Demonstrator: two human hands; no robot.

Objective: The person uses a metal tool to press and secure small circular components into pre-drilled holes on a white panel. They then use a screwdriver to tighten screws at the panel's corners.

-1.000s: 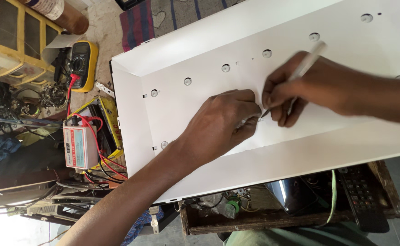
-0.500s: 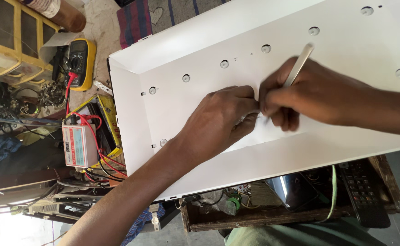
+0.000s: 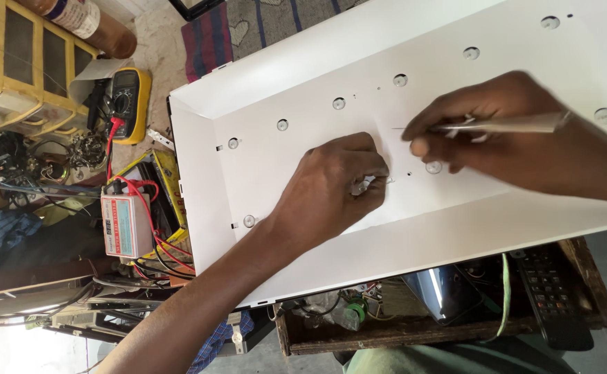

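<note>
Large tray panel [image 3: 303,242] fills centre and right of view, its floor dotted with a row of small round lenses [image 3: 339,104] running toward 2 o'clock. Left hand [image 3: 334,187] rests on the panel floor at centre, pinching a small part [image 3: 366,185]. Right hand [image 3: 504,135] sits at 3 o'clock of it, just apart, holding a thin tool [image 3: 504,125] — tip points toward 9 o'clock, above the floor. At 9 o'clock of the panel: a boxed meter [image 3: 125,225] with leads; a handheld multimeter [image 3: 130,100] lies at 11 o'clock. Shelf frame [image 3: 20,69] at far 10 o'clock. Under the panel's near edge, at 5 o'clock — a wooden crate [image 3: 414,332], a remote [image 3: 553,298] on its right end.
</note>
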